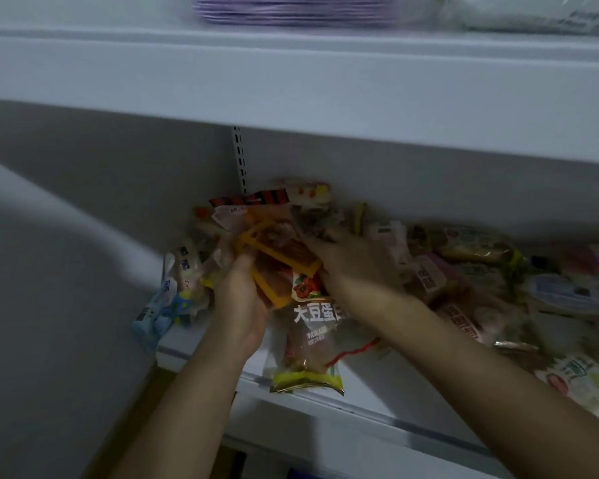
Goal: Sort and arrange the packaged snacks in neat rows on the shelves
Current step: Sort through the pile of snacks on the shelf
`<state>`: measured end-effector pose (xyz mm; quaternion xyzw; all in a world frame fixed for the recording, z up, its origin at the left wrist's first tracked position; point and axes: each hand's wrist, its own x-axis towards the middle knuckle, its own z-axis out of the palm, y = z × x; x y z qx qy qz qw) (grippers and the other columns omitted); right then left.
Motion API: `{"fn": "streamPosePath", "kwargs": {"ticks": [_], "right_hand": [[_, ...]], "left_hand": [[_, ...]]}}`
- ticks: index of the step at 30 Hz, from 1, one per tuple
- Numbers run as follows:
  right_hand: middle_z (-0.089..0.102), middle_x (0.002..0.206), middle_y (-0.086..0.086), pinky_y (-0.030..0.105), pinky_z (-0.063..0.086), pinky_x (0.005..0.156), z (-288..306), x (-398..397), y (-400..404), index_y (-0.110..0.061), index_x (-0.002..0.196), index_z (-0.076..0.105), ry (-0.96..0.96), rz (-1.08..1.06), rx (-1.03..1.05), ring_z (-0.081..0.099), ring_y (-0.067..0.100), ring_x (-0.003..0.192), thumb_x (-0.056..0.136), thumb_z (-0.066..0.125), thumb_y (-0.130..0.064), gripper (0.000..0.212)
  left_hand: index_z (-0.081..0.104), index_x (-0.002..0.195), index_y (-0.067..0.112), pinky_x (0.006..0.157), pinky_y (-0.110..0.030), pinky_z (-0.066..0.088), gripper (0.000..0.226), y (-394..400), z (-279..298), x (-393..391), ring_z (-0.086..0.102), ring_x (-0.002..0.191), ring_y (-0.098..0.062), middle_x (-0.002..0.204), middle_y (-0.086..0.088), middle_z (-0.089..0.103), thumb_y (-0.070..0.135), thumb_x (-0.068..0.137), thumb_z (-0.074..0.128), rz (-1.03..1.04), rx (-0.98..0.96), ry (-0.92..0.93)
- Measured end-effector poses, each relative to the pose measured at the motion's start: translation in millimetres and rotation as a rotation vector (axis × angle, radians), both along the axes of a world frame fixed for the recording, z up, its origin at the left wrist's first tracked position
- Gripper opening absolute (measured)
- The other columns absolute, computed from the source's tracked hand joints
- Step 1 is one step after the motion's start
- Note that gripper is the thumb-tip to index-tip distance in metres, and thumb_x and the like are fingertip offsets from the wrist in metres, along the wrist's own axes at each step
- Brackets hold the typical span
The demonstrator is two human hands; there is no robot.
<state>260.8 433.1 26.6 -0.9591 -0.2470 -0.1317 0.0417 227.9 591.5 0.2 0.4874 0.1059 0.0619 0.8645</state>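
Note:
My left hand (241,288) grips a bunch of orange-edged snack packets (277,254) above the white lower shelf (360,392). My right hand (353,261) lies on the same bunch from the right, fingers curled over its upper edge. A larger clear packet with white lettering and a gold bottom seam (308,340) hangs below the bunch, reaching the shelf's front edge. More packets stand behind the bunch (305,195). The picture is blurred.
A loose heap of snack packets (481,271) covers the shelf to the right. Blue and white packets (166,299) lean at the shelf's left end. The upper shelf (291,84) overhangs closely, with purple items (291,12) on it. A grey wall stands at the left.

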Motion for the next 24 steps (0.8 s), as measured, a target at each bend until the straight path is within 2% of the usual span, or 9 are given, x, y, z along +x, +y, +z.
{"fn": "streamPosePath", "kwargs": {"ticks": [2,3,7,10,12,15,17,19,24], "right_hand": [[0.056,0.120,0.011,0.035,0.045,0.060,-7,-7,-8,-0.027,0.156,0.037,-0.053,0.006,-0.003,0.062,0.039,0.087,0.096,0.053,-0.013,0.064],[0.058,0.115,0.012,0.035,0.046,0.056,-9,-10,-14,-0.024,0.151,0.046,-0.083,0.021,0.031,0.062,0.039,0.080,0.092,0.057,-0.011,0.062],[0.065,0.101,0.009,0.037,0.054,0.057,-11,-26,-43,-0.023,0.135,0.064,-0.150,0.079,0.321,0.064,0.031,0.076,0.085,0.064,-0.010,0.052],[0.070,0.108,-0.003,0.018,0.051,0.076,-5,-37,-76,-0.029,0.130,0.066,0.109,-0.058,0.634,0.066,0.010,0.093,0.093,0.067,-0.019,0.038],[0.073,0.106,-0.009,0.020,0.055,0.081,-2,-49,-105,-0.027,0.121,0.069,0.265,-0.215,0.895,0.068,0.004,0.092,0.091,0.073,-0.024,0.031],[0.078,0.098,-0.003,0.030,0.060,0.078,8,-80,-143,-0.019,0.107,0.074,0.301,-0.302,1.377,0.075,0.014,0.091,0.086,0.080,-0.016,0.022],[0.079,0.096,0.000,0.031,0.061,0.074,14,-103,-167,-0.017,0.105,0.074,0.291,-0.348,1.541,0.076,0.019,0.088,0.087,0.077,-0.013,0.019],[0.079,0.093,0.000,0.027,0.060,0.071,17,-123,-191,-0.016,0.102,0.074,0.295,-0.378,1.545,0.076,0.017,0.086,0.090,0.073,-0.013,0.012],[0.079,0.093,0.001,0.032,0.061,0.078,14,-181,-270,-0.015,0.100,0.074,0.240,-0.437,1.458,0.076,0.017,0.089,0.096,0.067,-0.017,0.008]], "left_hand": [[0.051,0.147,0.022,0.091,-0.052,0.059,0.051,-10,3,-4,0.069,0.117,-0.031,0.132,-0.013,0.068,0.047,0.103,0.055,-0.050,0.015,0.041],[0.050,0.147,0.022,0.090,-0.051,0.059,0.058,-15,2,-5,0.070,0.115,-0.030,0.131,-0.012,0.069,0.048,0.097,0.064,-0.056,0.062,0.040],[0.049,0.142,0.024,0.087,-0.050,0.061,0.055,-37,2,-6,0.073,0.108,-0.028,0.123,-0.010,0.073,0.008,0.093,0.069,-0.043,0.244,-0.053],[0.050,0.139,0.036,0.093,-0.052,0.059,0.062,-58,5,-10,0.072,0.110,-0.022,0.121,0.002,0.074,0.005,0.090,0.072,-0.068,0.258,-0.105],[0.053,0.135,0.043,0.093,-0.053,0.058,0.063,-76,7,-14,0.073,0.109,-0.021,0.120,0.005,0.074,0.003,0.090,0.072,-0.109,0.235,-0.100],[0.068,0.116,0.041,0.087,-0.046,0.060,0.050,-109,3,-17,0.076,0.095,-0.014,0.106,0.005,0.079,-0.002,0.091,0.069,-0.180,0.219,-0.070],[0.063,0.128,0.024,0.075,-0.034,0.063,0.044,-138,0,-22,0.076,0.089,-0.013,0.110,-0.003,0.078,-0.002,0.093,0.067,-0.250,0.262,-0.055],[0.055,0.137,0.015,0.077,-0.030,0.063,0.047,-173,-2,-34,0.075,0.096,-0.016,0.116,-0.007,0.075,-0.003,0.095,0.064,-0.347,0.303,-0.095],[0.049,0.136,0.029,0.081,-0.029,0.062,0.052,-276,0,-91,0.072,0.110,-0.012,0.118,0.008,0.074,-0.004,0.098,0.060,-0.566,0.299,-0.187]]}}
